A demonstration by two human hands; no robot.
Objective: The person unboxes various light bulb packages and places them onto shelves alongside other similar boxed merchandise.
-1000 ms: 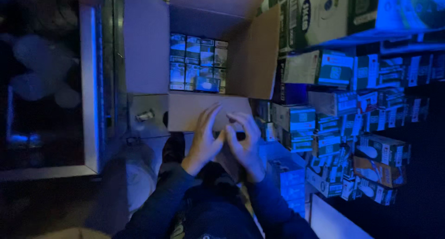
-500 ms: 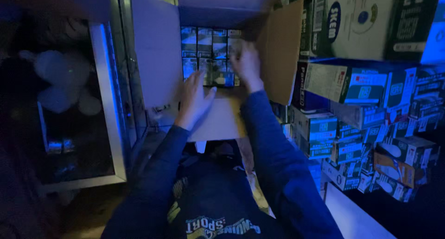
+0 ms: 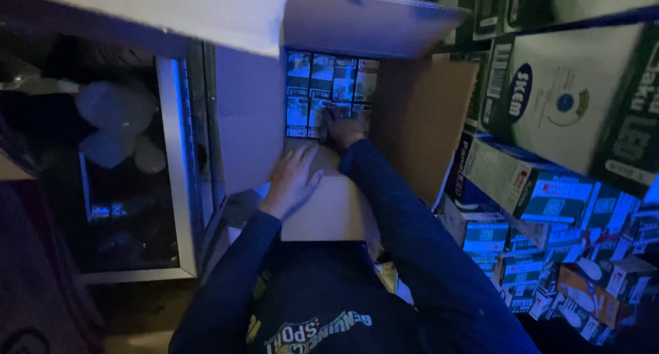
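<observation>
I see my left hand (image 3: 292, 179) spread flat on the near flap of the open brown cardboard carton (image 3: 425, 113), my right hand (image 3: 343, 129) gripping a light, stiff, blue-printed small box (image 3: 321, 113) inside, best taken by its edges.

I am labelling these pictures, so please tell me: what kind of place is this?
Probably a stockroom or the back of a small shop. Small printed boxes are stacked high at right, and the right hand reaches into an open cardboard carton packed with small packs.
</observation>
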